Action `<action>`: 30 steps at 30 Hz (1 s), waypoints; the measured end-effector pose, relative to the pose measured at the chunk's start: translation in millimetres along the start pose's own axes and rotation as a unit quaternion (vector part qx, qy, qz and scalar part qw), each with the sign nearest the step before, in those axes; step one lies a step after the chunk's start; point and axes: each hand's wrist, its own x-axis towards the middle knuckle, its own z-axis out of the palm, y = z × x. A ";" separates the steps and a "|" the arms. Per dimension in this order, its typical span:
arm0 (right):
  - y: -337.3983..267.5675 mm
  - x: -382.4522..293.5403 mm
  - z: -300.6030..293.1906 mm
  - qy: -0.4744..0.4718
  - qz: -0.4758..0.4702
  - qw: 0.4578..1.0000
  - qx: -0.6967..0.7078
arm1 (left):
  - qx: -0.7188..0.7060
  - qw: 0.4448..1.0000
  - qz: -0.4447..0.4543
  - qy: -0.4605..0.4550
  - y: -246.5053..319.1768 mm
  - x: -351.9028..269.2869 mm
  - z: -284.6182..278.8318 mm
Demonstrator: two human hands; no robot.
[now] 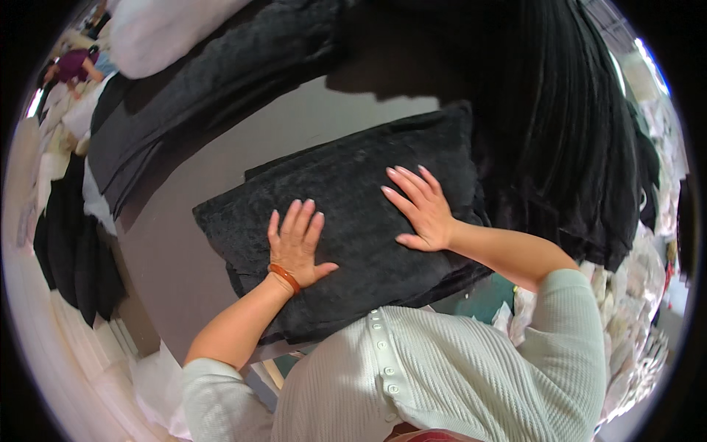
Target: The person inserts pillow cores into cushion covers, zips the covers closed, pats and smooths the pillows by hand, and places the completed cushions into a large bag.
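A folded piece of black plush fabric (353, 215) lies on the grey tabletop (221, 143), close against my body. My left hand (295, 243) rests flat on its left half, fingers apart and pointing away from me. An orange-brown band circles that wrist. On the right half, my right hand (420, 210) is spread palm down, its fingers angled up and to the left. Neither hand grips anything. Lower layers of the fabric show at its far and near edges.
Black cloth (221, 99) is heaped along the table's far side, with a white bundle (165, 33) on top. More black fabric (558, 138) hangs in folds at the right. Dark cloth (77, 243) drapes at the far left. A person (77, 66) bends over pale material in the background.
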 end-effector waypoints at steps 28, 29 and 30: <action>4.8 -109.1 -20.5 0.135 0.475 0.748 0.445 | -0.181 0.742 -0.630 0.141 -23.4 -173.5 -16.0; -5.2 -104.9 -22.6 0.158 0.439 0.699 0.542 | -0.106 0.753 -0.637 0.125 -29.4 -172.6 -13.0; -27.4 -93.7 -18.7 0.162 0.433 0.696 0.549 | -0.071 0.813 -0.522 0.248 -42.7 -191.3 -6.8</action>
